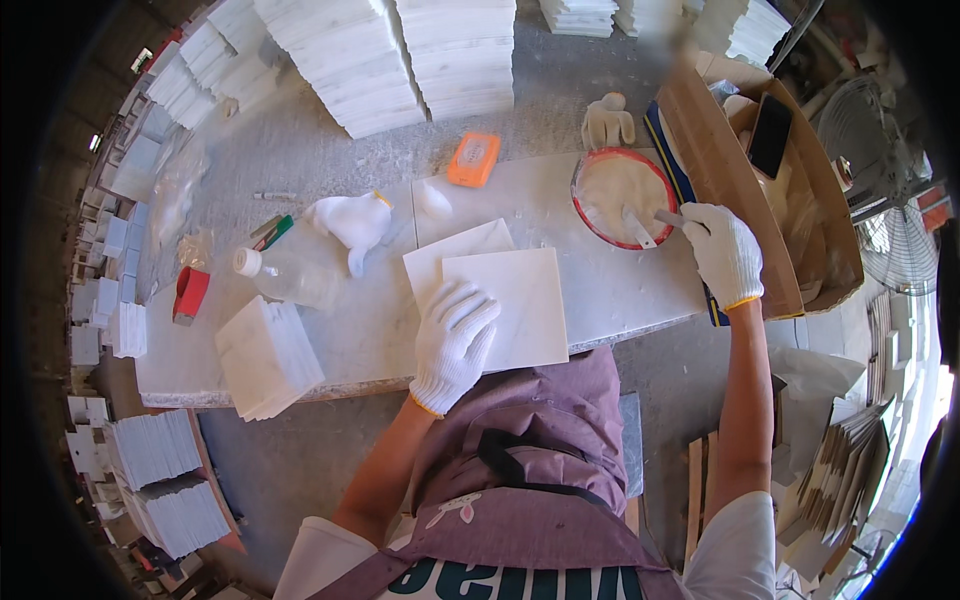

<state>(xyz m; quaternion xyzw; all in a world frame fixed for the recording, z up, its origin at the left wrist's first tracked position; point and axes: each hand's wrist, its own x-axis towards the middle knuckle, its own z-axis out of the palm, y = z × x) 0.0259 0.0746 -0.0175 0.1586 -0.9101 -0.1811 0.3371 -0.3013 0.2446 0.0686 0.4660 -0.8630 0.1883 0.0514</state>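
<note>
Two square white stone tiles overlap in front of me on the slab-topped bench. My left hand (456, 340), in a white knit glove, lies on the front tile (515, 300) with its fingers stretched out, holding nothing. The rear tile (462, 242) shows partly behind it. To the right, my gloved right hand (724, 254) is closed on a small scraper (670, 217), whose flat grey end reaches over the rim of a red-edged bowl. Cream-coloured paste or powder fills the bowl (578, 205). A separate pale blade (638, 228) leans inside its near side.
Left of the tiles are a white cloth (352, 222), a clear bottle (290, 277), a tile stack (268, 355) and a red object (190, 295). An orange box (474, 159) and spare glove (607, 122) lie farther back. A cardboard box (700, 120) holding a phone stands right.
</note>
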